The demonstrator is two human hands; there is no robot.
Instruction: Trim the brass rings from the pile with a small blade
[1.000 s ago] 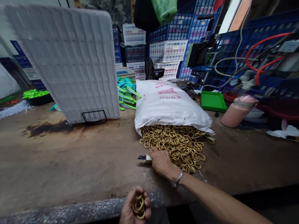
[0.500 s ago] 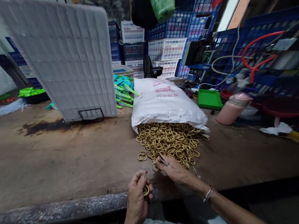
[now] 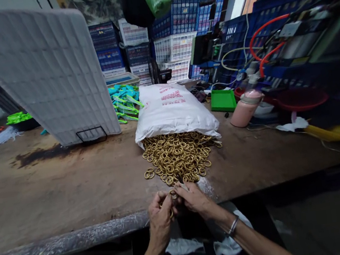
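My left hand [image 3: 160, 210] is closed on gold-coloured rings [image 3: 171, 213] above the table's front edge. Between the fingertips of both hands is another gold ring [image 3: 172, 192]. My right hand [image 3: 196, 198] is closed around a small pointed tool [image 3: 181, 183] with a dark tip and a pale body; its exact kind does not show. Just beyond the hands, a heap of gold-coloured rings [image 3: 177, 154] spills from the open mouth of a white woven sack [image 3: 172, 108] with red print. Two loose rings [image 3: 148, 173] lie left of the heap.
A tall, pale ribbed panel [image 3: 54, 76] stands at left in a black wire stand [image 3: 91, 134]. Teal and green plastic pieces [image 3: 124, 102] lie behind the sack. To the right are a green tray [image 3: 222, 100] and a pink bottle [image 3: 245, 109]. Stacked crates [image 3: 175, 48] line the back.
My right hand has come back from the heap's edge to meet my left hand, bringing a ring between the fingertips. The camera view has turned to the right.
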